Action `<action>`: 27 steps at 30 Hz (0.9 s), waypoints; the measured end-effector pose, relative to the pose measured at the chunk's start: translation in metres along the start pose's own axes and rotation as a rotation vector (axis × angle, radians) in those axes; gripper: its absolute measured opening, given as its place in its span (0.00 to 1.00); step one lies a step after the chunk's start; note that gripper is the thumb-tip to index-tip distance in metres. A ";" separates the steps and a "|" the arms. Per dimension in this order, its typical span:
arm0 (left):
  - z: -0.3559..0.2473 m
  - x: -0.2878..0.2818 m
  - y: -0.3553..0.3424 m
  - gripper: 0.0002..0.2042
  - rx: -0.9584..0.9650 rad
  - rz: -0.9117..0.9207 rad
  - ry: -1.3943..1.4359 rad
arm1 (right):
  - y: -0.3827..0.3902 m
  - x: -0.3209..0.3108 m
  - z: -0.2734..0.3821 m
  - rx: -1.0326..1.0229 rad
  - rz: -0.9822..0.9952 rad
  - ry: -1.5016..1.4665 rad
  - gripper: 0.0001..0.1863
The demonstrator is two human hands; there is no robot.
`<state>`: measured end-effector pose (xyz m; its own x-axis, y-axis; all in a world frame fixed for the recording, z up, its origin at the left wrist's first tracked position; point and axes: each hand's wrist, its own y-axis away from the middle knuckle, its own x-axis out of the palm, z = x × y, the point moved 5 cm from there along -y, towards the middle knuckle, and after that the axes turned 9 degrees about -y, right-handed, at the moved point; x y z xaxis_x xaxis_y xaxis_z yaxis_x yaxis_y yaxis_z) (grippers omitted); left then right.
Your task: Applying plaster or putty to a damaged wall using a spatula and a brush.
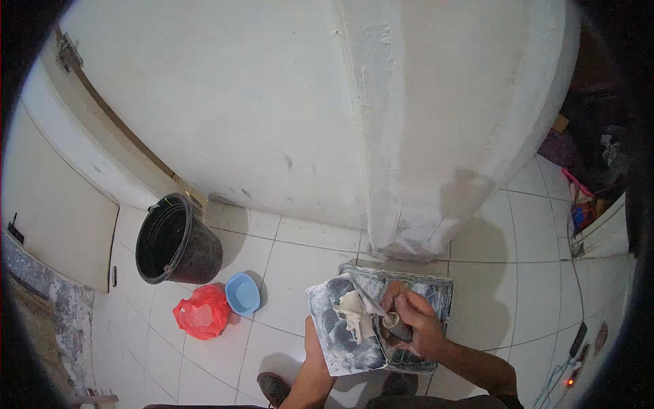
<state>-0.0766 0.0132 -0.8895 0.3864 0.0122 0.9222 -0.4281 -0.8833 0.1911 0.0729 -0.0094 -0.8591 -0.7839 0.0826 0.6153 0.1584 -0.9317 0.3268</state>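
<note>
My right hand [417, 322] grips the handle of a scraper [364, 290], its metal blade pointing up-left over a square board [330, 351]. The board is smeared white on dark, with a lump of off-white paste [355, 315] on it. Under and behind it lies a dark rectangular tray [441, 293] streaked with white, near the wall's foot. A bare limb, apparently my left forearm [303, 368], runs up beneath the board's left side; my left hand is hidden there, so I cannot tell what its fingers hold.
Left are a black bucket [204, 259], a red plastic bag [201, 313], a light blue bowl [242, 296] and a door panel [61, 211]. A white wall [272, 123] rises ahead. At right are assorted items [582, 204] and a power strip [578, 341] with cords on the tiled floor [531, 293].
</note>
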 end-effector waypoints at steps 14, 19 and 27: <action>-0.005 0.002 0.001 0.21 0.039 -0.240 -0.263 | 0.005 0.024 0.002 -0.172 0.022 0.052 0.15; -0.005 -0.003 -0.003 0.19 -0.068 -0.277 -0.423 | 0.005 0.005 -0.007 -0.427 -0.139 0.212 0.17; -0.006 -0.021 -0.001 0.20 -0.103 -0.223 -0.911 | -0.004 0.011 -0.008 0.135 -0.039 -0.027 0.18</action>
<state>-0.0895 0.0171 -0.9074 0.9392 -0.2338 0.2514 -0.3208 -0.8584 0.4002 0.0589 -0.0075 -0.8597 -0.7749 0.1289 0.6188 0.2087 -0.8719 0.4430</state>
